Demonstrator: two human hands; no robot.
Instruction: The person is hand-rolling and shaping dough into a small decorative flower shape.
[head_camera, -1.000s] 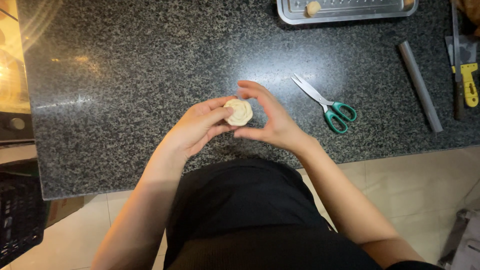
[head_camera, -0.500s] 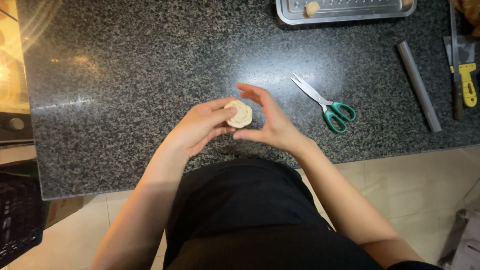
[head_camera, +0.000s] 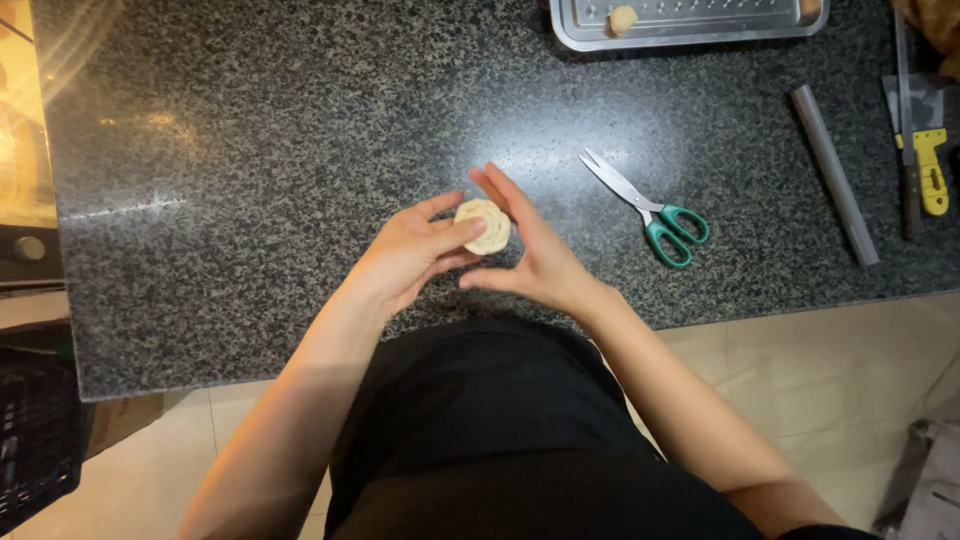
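Note:
A small round disc of pale dough (head_camera: 485, 225) with a spiral pattern on its face sits between both of my hands, just above the dark speckled granite counter (head_camera: 260, 170). My left hand (head_camera: 410, 255) presses its thumb and fingertips against the dough's left side. My right hand (head_camera: 530, 250) cups the dough from the right, fingers straight and pointing away from me, thumb underneath.
Green-handled scissors (head_camera: 650, 210) lie open to the right of my hands. Farther right lie a grey metal rod (head_camera: 833, 172) and a yellow-handled tool (head_camera: 928, 165). A metal tray (head_camera: 690, 22) with a dough ball (head_camera: 623, 18) stands at the far edge.
Both hands stay in the same place; the fingers have shifted slightly around the dough disc.

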